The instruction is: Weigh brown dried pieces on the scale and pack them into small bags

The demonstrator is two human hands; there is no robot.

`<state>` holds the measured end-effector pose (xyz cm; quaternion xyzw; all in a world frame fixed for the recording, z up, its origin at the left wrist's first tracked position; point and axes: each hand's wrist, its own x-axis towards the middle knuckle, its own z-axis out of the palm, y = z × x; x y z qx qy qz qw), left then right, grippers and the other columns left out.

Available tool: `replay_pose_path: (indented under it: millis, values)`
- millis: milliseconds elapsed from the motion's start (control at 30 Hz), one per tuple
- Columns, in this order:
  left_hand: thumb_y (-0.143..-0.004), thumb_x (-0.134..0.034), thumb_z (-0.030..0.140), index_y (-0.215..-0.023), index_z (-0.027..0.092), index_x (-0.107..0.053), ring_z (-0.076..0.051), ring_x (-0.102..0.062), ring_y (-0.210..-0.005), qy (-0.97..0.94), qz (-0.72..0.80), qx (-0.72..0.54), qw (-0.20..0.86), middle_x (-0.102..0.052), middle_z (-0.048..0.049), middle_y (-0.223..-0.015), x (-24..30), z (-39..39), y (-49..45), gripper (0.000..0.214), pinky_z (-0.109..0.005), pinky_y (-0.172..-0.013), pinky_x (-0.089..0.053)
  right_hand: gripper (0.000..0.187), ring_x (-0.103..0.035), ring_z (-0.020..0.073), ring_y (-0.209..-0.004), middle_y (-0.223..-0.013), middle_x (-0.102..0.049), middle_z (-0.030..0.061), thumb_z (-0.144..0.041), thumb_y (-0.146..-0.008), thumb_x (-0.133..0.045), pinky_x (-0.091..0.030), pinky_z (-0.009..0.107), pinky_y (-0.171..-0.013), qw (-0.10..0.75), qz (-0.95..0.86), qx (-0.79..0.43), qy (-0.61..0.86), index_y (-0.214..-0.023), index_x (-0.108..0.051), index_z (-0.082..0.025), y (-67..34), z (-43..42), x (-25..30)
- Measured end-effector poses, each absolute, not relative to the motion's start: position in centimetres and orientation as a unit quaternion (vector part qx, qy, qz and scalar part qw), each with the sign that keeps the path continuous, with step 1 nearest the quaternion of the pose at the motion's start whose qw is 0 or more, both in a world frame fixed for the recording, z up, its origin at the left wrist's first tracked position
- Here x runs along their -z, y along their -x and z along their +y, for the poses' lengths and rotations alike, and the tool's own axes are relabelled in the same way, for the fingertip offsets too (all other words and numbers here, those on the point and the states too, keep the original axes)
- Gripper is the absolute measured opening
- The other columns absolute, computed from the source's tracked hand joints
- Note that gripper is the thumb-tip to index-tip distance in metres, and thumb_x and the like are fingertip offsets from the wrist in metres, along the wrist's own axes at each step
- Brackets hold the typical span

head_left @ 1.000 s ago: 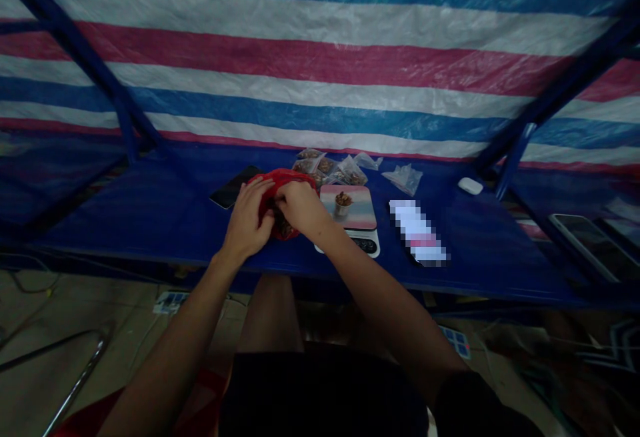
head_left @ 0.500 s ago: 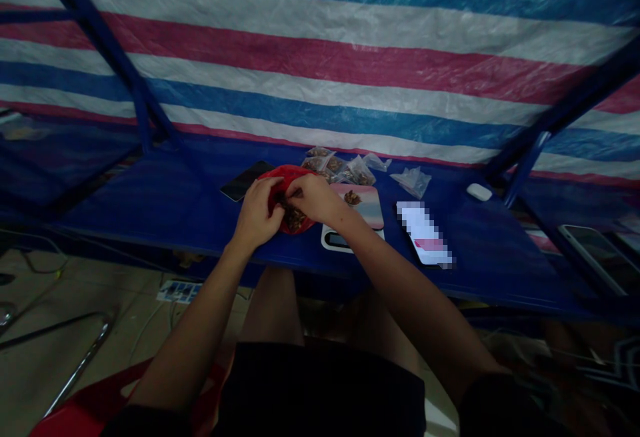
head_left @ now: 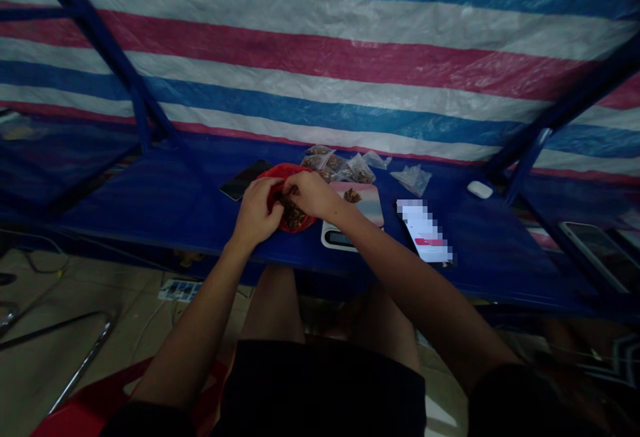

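Note:
A red plastic bag [head_left: 287, 171] with dark brown bits inside lies on the blue bench [head_left: 165, 203]. My left hand [head_left: 256, 211] is closed on the bag's near left edge. My right hand [head_left: 311, 195] pinches at the bag's mouth from the right, its fingers curled among the brown bits. Just right of the bag stands a small kitchen scale [head_left: 361, 213] with a little heap of the brown stuff [head_left: 352, 195] on its pink plate.
Several small clear bags of brown stuff [head_left: 336, 165] lie behind the scale, with an empty clear bag [head_left: 413, 178] to the right. A dark phone [head_left: 245, 179] lies left of the red bag, a lit phone [head_left: 425, 231] right of the scale, a white case [head_left: 479, 189] farther right. A striped tarp hangs behind.
The view has shifted slightly. My right hand has moved from over the bag's middle to its mouth; both hands stay on the red bag.

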<state>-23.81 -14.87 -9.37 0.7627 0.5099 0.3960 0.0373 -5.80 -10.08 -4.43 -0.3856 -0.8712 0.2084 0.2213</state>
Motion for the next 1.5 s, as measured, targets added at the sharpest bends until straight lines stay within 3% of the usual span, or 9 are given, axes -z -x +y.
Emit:
replay_pose_path:
  millis: [333,567,767,900,1233,1500]
  values:
    - [-0.081,-0.053,0.022,-0.127,0.020,-0.065,-0.032,-0.064,-0.130,-0.761,0.515,-0.394,0.033,-0.073,-0.0116,-0.133,9.4,-14.9,23.9,0.048,-0.055,-0.117,-0.050,0.031,-0.076,0.0202,-0.099,-0.109,-0.084,0.0110,0.002,-0.089,-0.061,-0.054,0.033,-0.097,0.234,-0.865,-0.190,0.401,-0.103,-0.084,-0.014,5.5,-10.8,3.8]
    - [-0.080,-0.053,0.024,-0.127,0.021,-0.066,-0.033,-0.064,-0.129,-0.760,0.519,-0.390,0.034,-0.073,-0.0112,-0.132,9.3,-14.9,23.9,0.048,-0.056,-0.117,-0.050,0.017,-0.076,0.0205,-0.093,-0.105,-0.084,0.0110,-0.007,-0.093,-0.071,-0.056,0.033,-0.091,0.257,-0.857,-0.202,0.398,-0.101,-0.084,-0.014,4.8,-11.2,2.4]
    - [-0.083,-0.053,0.021,-0.127,0.021,-0.067,-0.033,-0.063,-0.132,-0.756,0.515,-0.403,0.042,-0.074,-0.0104,-0.133,9.2,-15.0,23.9,0.047,-0.056,-0.120,-0.048,0.009,-0.077,0.0195,-0.084,-0.094,-0.083,0.0068,-0.013,-0.091,-0.075,-0.059,0.031,-0.082,0.358,-0.820,-0.224,0.385,-0.094,-0.083,-0.017,-0.2,-12.4,0.3]
    - [-0.083,-0.055,0.018,-0.127,0.020,-0.067,-0.033,-0.063,-0.132,-0.756,0.511,-0.408,0.041,-0.073,-0.0113,-0.133,9.4,-14.9,23.9,0.046,-0.056,-0.119,-0.048,0.015,-0.075,0.0199,-0.077,-0.090,-0.082,0.0059,-0.033,-0.094,-0.075,-0.061,0.033,-0.074,0.405,-0.792,-0.220,0.402,-0.094,-0.083,-0.020,-4.9,-13.1,0.4]
    - [-0.085,-0.055,0.019,-0.127,0.021,-0.067,-0.033,-0.064,-0.129,-0.759,0.509,-0.405,0.037,-0.074,-0.0110,-0.130,9.2,-15.0,23.9,0.043,-0.058,-0.117,-0.049,0.012,-0.076,0.0209,-0.085,-0.093,-0.083,0.0048,-0.031,-0.095,-0.074,-0.060,0.035,-0.078,0.412,-0.809,-0.163,0.386,-0.090,-0.083,-0.024,-7.8,-13.9,2.5]
    - [-0.084,-0.056,0.021,-0.126,0.022,-0.068,-0.033,-0.063,-0.131,-0.751,0.523,-0.401,0.042,-0.074,-0.0108,-0.132,9.1,-15.0,23.8,0.043,-0.059,-0.118,-0.049,0.011,-0.079,0.0242,-0.098,-0.103,-0.085,0.0049,-0.030,-0.096,-0.074,-0.062,0.041,-0.094,0.416,-0.812,-0.155,0.379,-0.092,-0.083,-0.026,-7.8,-14.1,3.2]
